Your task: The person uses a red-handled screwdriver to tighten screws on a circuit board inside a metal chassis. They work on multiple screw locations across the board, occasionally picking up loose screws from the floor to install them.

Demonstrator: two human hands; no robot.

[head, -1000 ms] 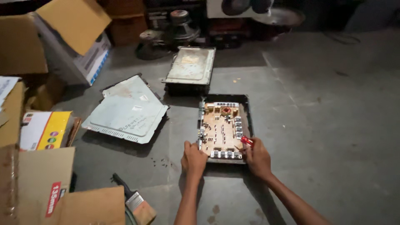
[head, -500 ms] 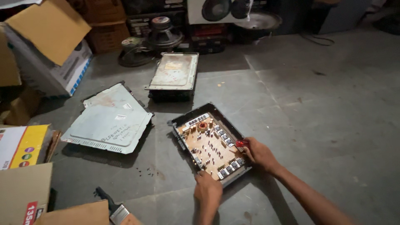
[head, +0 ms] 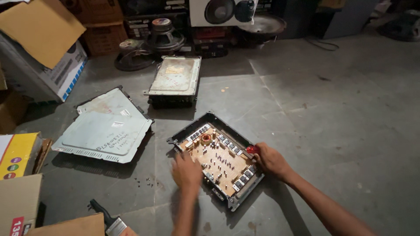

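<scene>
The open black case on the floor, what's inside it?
Inside the black case lies a tan circuit board with rows of small parts and a copper coil. The left hand covers its near-left edge, and the right hand hides the right corner.

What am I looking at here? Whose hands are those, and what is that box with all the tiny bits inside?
The picture comes from a camera worn on a person's head, looking down, so you see their own two arms reaching out. They work on a grey concrete floor. In front of them lies an open black metal case with a brown circuit board inside, covered in small electronic parts. The left hand rests on the case's near left edge and looks blurred. The right hand grips the right edge and pinches a small red object; I cannot tell what it is. Nearby lie a flat grey metal cover, a second closed metal unit, a paintbrush, cardboard boxes and loudspeaker parts.
</scene>
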